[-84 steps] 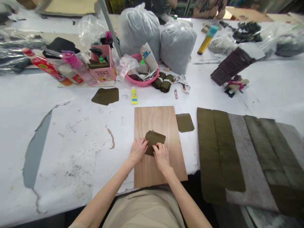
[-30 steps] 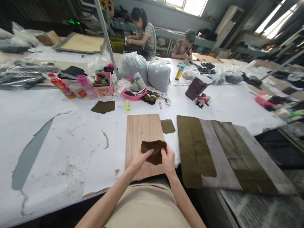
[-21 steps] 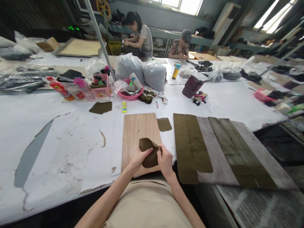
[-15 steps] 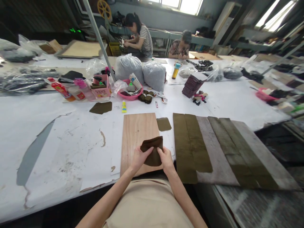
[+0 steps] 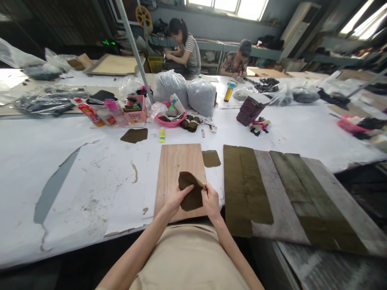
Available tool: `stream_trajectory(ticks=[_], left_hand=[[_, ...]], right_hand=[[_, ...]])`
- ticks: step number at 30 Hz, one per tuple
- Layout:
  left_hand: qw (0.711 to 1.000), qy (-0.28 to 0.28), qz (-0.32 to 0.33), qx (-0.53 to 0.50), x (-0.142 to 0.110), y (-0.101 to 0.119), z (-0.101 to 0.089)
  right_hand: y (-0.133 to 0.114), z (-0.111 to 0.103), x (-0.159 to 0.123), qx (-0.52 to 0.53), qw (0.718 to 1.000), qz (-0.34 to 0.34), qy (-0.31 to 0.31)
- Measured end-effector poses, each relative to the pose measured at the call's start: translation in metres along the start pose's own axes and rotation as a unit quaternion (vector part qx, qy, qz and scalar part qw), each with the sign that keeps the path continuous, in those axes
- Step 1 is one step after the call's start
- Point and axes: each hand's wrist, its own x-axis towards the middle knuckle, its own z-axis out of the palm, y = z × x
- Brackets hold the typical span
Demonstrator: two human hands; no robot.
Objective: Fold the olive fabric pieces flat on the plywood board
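A dark olive-brown piece of fabric (image 5: pixel 191 198) is held up between both hands, over the near part of a wooden board (image 5: pixel 181 157). My left hand (image 5: pixel 177 198) pinches its left side, thumb lying on the face toward me and fingers hidden behind. At the right edge my right hand (image 5: pixel 211 199) is closed on the fabric, and the upper edge there bends over toward me. A smaller olive piece (image 5: pixel 211 158) lies just past the board's right side. Another olive piece (image 5: pixel 134 135) lies farther off to the left.
Olive strips (image 5: pixel 246 181) lie on grey sheets at right. Beyond the board are a yellow glue tube (image 5: pixel 162 135), a pink basket (image 5: pixel 171 121), stuffed plastic bags (image 5: pixel 171 86) and a dark stack (image 5: pixel 248 110). A metal pole (image 5: pixel 133 44) rises behind. Two people sit across the table.
My right hand has shifted from a thumb-on-face hold to gripping the fabric's right edge, whose upper right corner is now folded over. The whole view has swung slightly left.
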Motion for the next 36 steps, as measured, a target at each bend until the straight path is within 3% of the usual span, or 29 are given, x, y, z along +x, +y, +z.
stream_trajectory(ticks=[2,6,8,13,19,21,25,30,32,36], left_hand=[[0.999,-0.003,-0.027,-0.033,0.0,-0.003,0.0],[0.999,0.01,-0.011,-0.031,-0.003,-0.006,0.004],[1.0,0.015,-0.005,-0.026,-0.004,-0.006,0.006],[0.995,0.01,-0.077,-0.063,-0.005,-0.007,0.007],[0.999,0.047,-0.009,0.013,-0.005,-0.012,0.008],[0.998,0.051,-0.01,0.02,-0.005,-0.014,0.007],[0.996,0.037,-0.073,-0.045,-0.005,-0.016,0.005],[0.998,0.054,-0.026,-0.023,-0.005,-0.017,0.005],[0.998,0.054,-0.017,-0.019,-0.005,-0.016,0.005],[0.995,0.057,-0.076,-0.037,-0.004,-0.014,0.003]], right_hand=[[0.001,-0.001,-0.001,0.02,1.0,-0.01,-0.006],[0.009,0.002,0.002,0.136,0.988,0.075,0.0],[0.013,0.003,0.003,0.115,0.989,0.089,-0.009],[0.017,0.001,0.001,0.042,0.999,0.028,0.009],[0.019,0.0,0.001,0.134,0.984,0.111,-0.023],[0.02,0.001,0.0,0.089,0.992,0.091,-0.017],[0.021,0.002,-0.002,0.026,0.999,0.03,0.0],[0.025,0.005,-0.001,0.128,0.986,0.105,-0.02],[0.026,0.006,-0.001,0.097,0.99,0.096,-0.028],[0.027,0.007,-0.003,0.041,0.998,0.043,-0.018]])
